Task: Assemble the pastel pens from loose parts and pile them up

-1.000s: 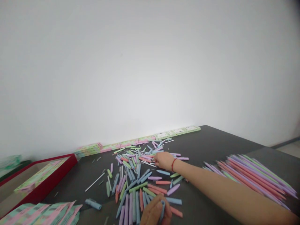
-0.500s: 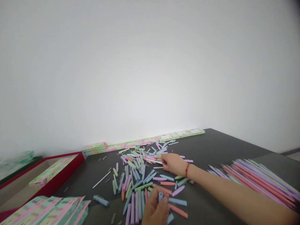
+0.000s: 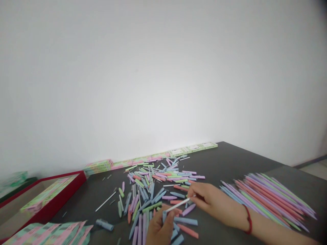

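Observation:
My left hand (image 3: 157,229), low in the middle of the head view, is closed around a short blue pen barrel (image 3: 164,216) held upright. My right hand (image 3: 213,203), with a red cord at the wrist, pinches one end of a thin white refill (image 3: 181,203). The refill slants down to the left, and its other end is at the top of the blue barrel; whether it is inside I cannot tell. Pastel pen parts (image 3: 153,206) in purple, blue, green and coral lie loose around and beyond both hands.
Assembled-looking pastel pens (image 3: 270,197) lie in a bundle at the right of the dark table (image 3: 245,160). Printed boxes (image 3: 143,159) line the wall. At left are a red box (image 3: 68,185) and printed packets (image 3: 58,233). A blue piece (image 3: 104,224) lies apart.
My right hand has come back from the pile towards my left hand, now with the white refill in it. My left hand still holds the blue barrel. The view has shifted slightly.

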Motion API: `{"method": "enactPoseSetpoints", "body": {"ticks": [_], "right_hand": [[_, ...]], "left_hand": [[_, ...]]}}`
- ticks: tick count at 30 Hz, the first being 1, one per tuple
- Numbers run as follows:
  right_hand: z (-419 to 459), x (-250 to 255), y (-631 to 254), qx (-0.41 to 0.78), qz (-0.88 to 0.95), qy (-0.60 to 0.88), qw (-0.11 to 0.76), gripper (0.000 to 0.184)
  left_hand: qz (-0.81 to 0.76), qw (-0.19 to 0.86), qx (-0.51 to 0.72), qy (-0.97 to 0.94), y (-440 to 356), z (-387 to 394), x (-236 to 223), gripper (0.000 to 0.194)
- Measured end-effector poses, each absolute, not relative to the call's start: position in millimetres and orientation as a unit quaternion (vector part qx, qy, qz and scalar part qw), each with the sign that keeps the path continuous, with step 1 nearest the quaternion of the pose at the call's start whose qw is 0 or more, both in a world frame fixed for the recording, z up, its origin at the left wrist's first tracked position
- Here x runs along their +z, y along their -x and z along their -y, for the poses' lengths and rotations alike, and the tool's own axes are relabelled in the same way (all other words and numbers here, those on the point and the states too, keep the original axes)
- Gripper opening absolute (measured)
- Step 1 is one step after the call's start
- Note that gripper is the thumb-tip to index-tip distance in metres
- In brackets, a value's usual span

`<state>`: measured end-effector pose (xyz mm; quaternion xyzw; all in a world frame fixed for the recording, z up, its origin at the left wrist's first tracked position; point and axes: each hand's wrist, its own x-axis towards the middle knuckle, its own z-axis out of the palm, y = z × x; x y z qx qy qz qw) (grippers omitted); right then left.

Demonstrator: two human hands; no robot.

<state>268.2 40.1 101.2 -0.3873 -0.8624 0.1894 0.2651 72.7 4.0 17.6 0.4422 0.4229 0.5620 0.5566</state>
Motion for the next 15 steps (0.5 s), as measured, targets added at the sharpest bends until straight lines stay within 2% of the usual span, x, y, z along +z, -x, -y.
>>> {"method": "enactPoseSetpoints", "body": {"ticks": [4, 8, 15], "right_hand": [[-61.5, 105.4, -265.3, 0.258, 0.862, 0.376, 0.221, 0.011], [-69.5, 108.6, -258.9, 0.213, 0.893, 0.343, 0.199, 0.012], [-60.1, 130.0, -264.3, 0.186, 0.888, 0.368, 0.204, 0.014]], "left_hand": [[-0.419, 0.58, 0.568, -0.406, -69.9, -4.7, 20.1, 0.044], [-0.415, 0.578, 0.581, -0.395, -68.9, -9.0, 17.6, 0.049], [-0.461, 0.488, 0.571, -0.472, -65.1, -8.2, 15.4, 0.035]]}}
